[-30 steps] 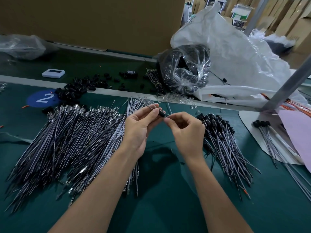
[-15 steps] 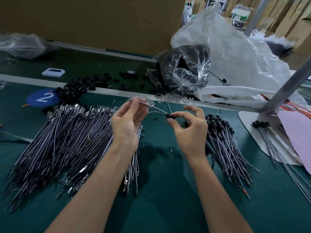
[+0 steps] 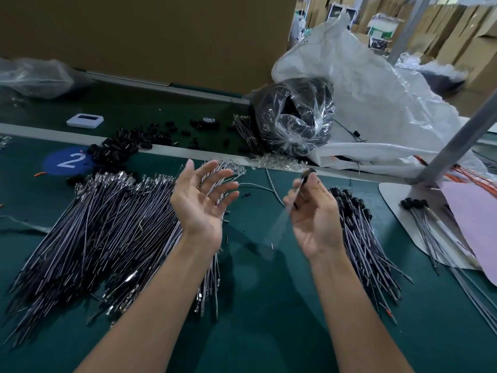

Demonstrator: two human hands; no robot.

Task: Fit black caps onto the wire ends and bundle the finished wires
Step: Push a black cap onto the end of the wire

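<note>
Head view: left hand (image 3: pixel 201 205) spread palm-up at frame centre; right hand (image 3: pixel 316 214) beside it pinches a blurred capped wire (image 3: pixel 301 184), near the finished pile (image 3: pixel 360 238).

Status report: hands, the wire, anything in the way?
Left hand open, palm up, empty. Right hand pinches one capped wire, blurred. Finished pile lies just right of it; nothing blocks the way.

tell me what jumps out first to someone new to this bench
The big fan of uncapped wires across the left of the green bench grabs the eye first. Mid-frame the left hand is spread open, palm up, while the right hand pinches a blurred capped wire beside the finished pile at right.
</note>
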